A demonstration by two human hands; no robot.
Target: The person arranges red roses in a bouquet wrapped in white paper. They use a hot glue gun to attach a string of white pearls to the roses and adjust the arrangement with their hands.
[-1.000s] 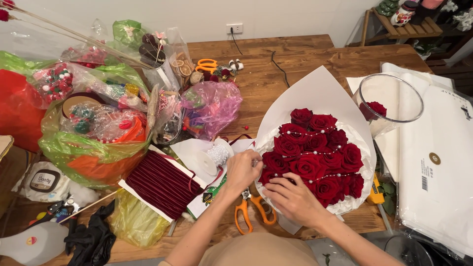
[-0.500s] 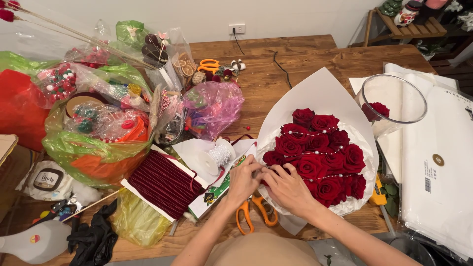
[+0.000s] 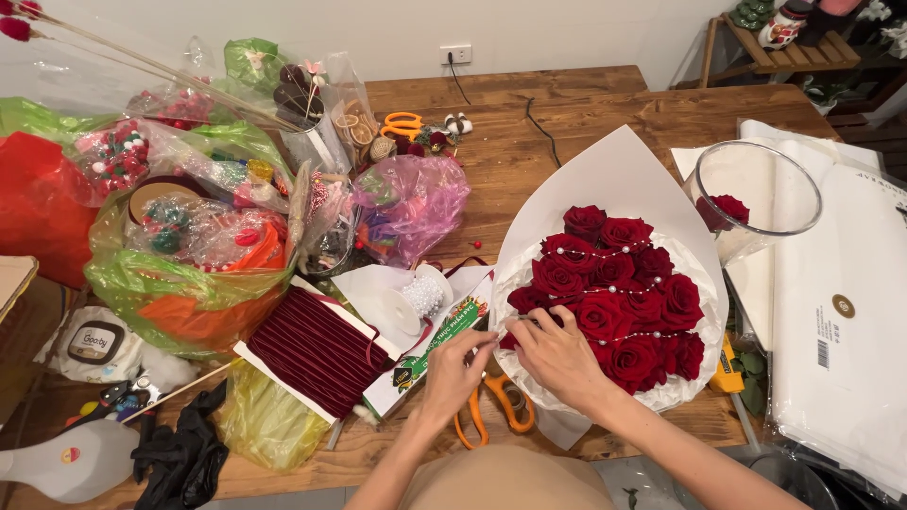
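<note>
Stringing a pearl strand (image 3: 595,291) across the red rose bouquet (image 3: 614,293) looks like the step in hand. Both hands meet at the bouquet's lower left edge, near the desk's front edge: left hand (image 3: 453,370) pinched narrow on the strand's end, right hand (image 3: 559,357) curled beside it, fingers on the white wrap (image 3: 614,175). Next move probably needs a steady tuck between blooms. Orange scissors (image 3: 491,411) lie under the wrists, the bead spool (image 3: 416,297) and velvet ribbon card (image 3: 316,349) crowd the left.
</note>
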